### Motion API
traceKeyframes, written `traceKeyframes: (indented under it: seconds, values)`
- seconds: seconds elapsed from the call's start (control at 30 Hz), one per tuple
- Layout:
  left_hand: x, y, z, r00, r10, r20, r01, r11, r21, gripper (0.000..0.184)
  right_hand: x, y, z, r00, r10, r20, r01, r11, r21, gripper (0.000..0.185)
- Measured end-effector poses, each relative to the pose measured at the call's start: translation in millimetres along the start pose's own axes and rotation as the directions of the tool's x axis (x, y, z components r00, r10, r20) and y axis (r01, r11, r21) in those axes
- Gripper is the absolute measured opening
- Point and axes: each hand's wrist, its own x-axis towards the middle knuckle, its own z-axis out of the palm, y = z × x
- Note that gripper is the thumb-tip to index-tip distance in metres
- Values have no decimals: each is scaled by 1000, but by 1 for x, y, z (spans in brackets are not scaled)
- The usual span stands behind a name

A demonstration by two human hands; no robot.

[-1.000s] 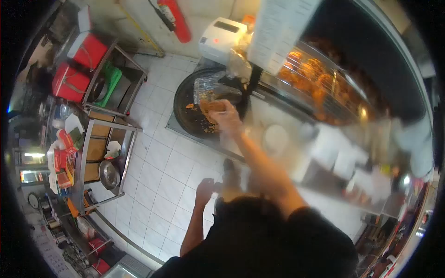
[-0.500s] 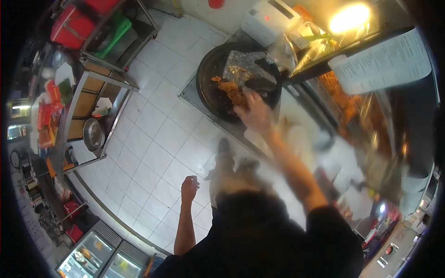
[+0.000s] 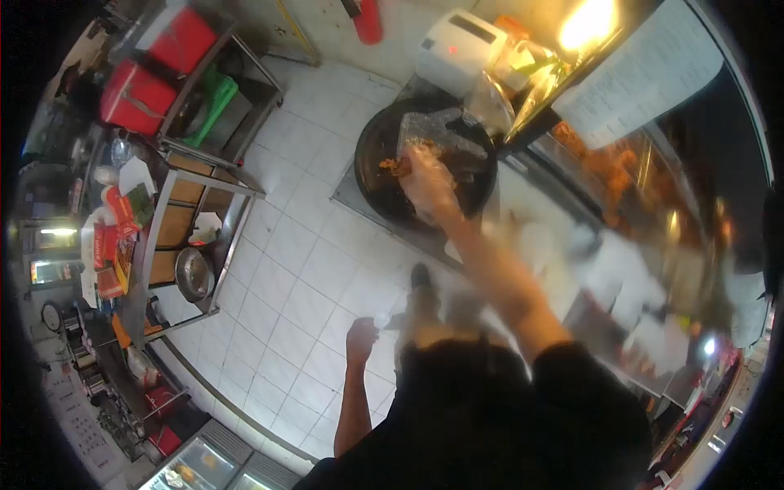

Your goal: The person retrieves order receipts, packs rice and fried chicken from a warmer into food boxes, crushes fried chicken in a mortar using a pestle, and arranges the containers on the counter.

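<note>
My right hand (image 3: pixel 429 186) reaches over a round dark board (image 3: pixel 377 192) with its fingers curled down onto the food there. Crumbly orange-brown fried food (image 3: pixel 395 167) shows just left of the fingers; whatever lies under them is hidden. Beyond the fingertips, a crumpled piece of clear plastic (image 3: pixel 445 129) lies across the far part of the board. My left hand (image 3: pixel 362 341) hangs low over the tiled floor, away from the board, fingers curled in. I cannot make out whether anything is in it.
A white machine (image 3: pixel 459 47) stands behind the board. To the right is a glass case with fried food (image 3: pixel 616 171), under a bright lamp (image 3: pixel 588 24). On the left stand a metal rack (image 3: pixel 163 220) with a round metal lid (image 3: pixel 194 274) and red boxes (image 3: pixel 137 96).
My right hand has moved forward and left over the fried food, covering most of it. My left hand stays low with curled fingers. The whole view has shifted somewhat.
</note>
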Motion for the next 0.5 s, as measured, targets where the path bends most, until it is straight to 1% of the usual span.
traceKeyframes:
  seconds: [0.03, 0.07, 0.1, 0.13, 0.17, 0.2, 0.23, 0.3, 0.33, 0.37, 0.4, 0.43, 0.5]
  values:
    - [-3, -1, -3, 999, 14, -33, -10, 994, 111, 19, -1, -2, -7, 992, -28, -127, 62, 959, 275, 37]
    - [-3, -3, -7, 999, 33, -33, -31, 998, 47, 20, -5, -3, -15, 990, 44, -136, 31, 860, 510, 41]
    - [-2, -3, -8, 998, 50, -29, -49, 998, 44, 20, -1, 2, -17, 988, 33, -150, 48, 861, 506, 41]
    - [-2, -1, -10, 999, 21, -49, -15, 993, 116, 20, 0, 9, -17, 983, 182, 15, -102, 483, 870, 41]
    - [0, 0, -10, 998, -7, -70, 20, 982, 189, 20, 1, 18, -19, 948, 221, 230, -227, -39, 973, 41]
    - [3, 2, -12, 998, -18, -68, 31, 979, 201, 22, -8, 10, -45, 978, -80, 194, -209, -323, 923, 37]
    - [7, 4, -13, 999, -7, -53, 17, 979, 205, 22, -14, 10, -53, 981, -75, 177, -191, -318, 928, 37]
    - [14, 6, -10, 999, -29, -42, 32, 998, 61, 24, -21, 11, -67, 966, -35, 255, -232, -549, 803, 36]
    - [13, 18, -3, 999, -23, -26, 25, 998, 65, 24, -24, 10, -66, 976, -85, 201, -209, -633, 746, 38]
    - [10, 31, 4, 998, -29, -48, 32, 997, 73, 24, -29, 14, -71, 979, -78, 188, -195, -629, 753, 38]
    - [8, 41, 9, 997, -36, -72, 41, 996, 81, 25, -36, 12, -80, 972, -49, 231, -211, -625, 751, 34]
    - [12, 39, 10, 998, -33, -61, 38, 996, 85, 25, -41, 11, -86, 961, -19, 277, -228, -624, 747, 31]
    - [19, 32, 11, 1000, 0, -17, 0, 999, 39, 25, -39, 18, -82, 968, -18, 252, -210, -612, 762, 33]
